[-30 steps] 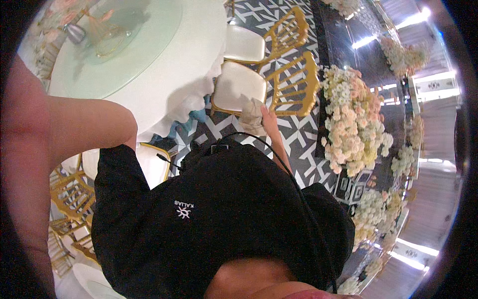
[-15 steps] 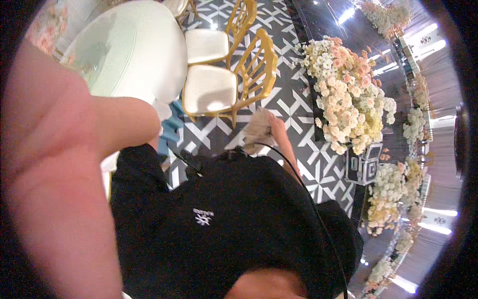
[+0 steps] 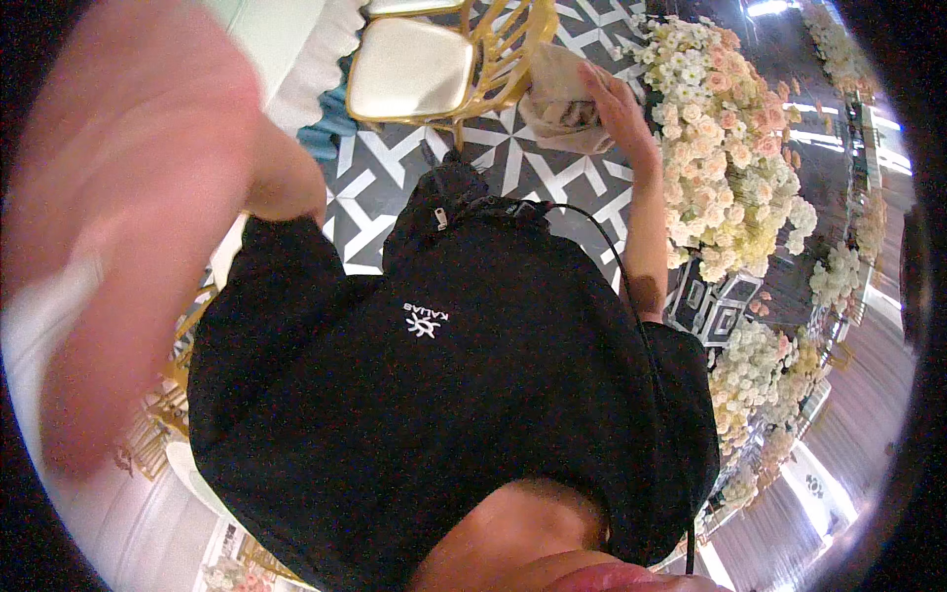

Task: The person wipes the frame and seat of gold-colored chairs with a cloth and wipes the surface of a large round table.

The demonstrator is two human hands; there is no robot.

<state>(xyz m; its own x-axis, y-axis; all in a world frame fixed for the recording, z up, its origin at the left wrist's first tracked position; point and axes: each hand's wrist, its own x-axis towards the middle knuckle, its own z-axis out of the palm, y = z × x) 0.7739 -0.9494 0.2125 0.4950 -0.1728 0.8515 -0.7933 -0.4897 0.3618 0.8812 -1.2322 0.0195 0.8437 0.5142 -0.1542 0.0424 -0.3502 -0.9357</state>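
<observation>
My right hand is stretched out at the upper right, its fingers closed on a crumpled beige cloth with dark marks. The cloth hangs beside the gold back of a chair with a white seat pad; whether it touches the chair I cannot tell. Raised very close on the left, my left hand is large and smeared by motion. Its fingers cannot be made out, and nor can anything in them.
A table with a pale cloth stands at the upper left, blue fabric at its foot. Cream and peach flowers rise on the right, near a black-and-silver case. A thin black cable runs over my black shirt.
My right hand has moved up and right with the cloth, its arm now more extended. My left hand has shifted near the view. The table and chairs now sit higher in the picture.
</observation>
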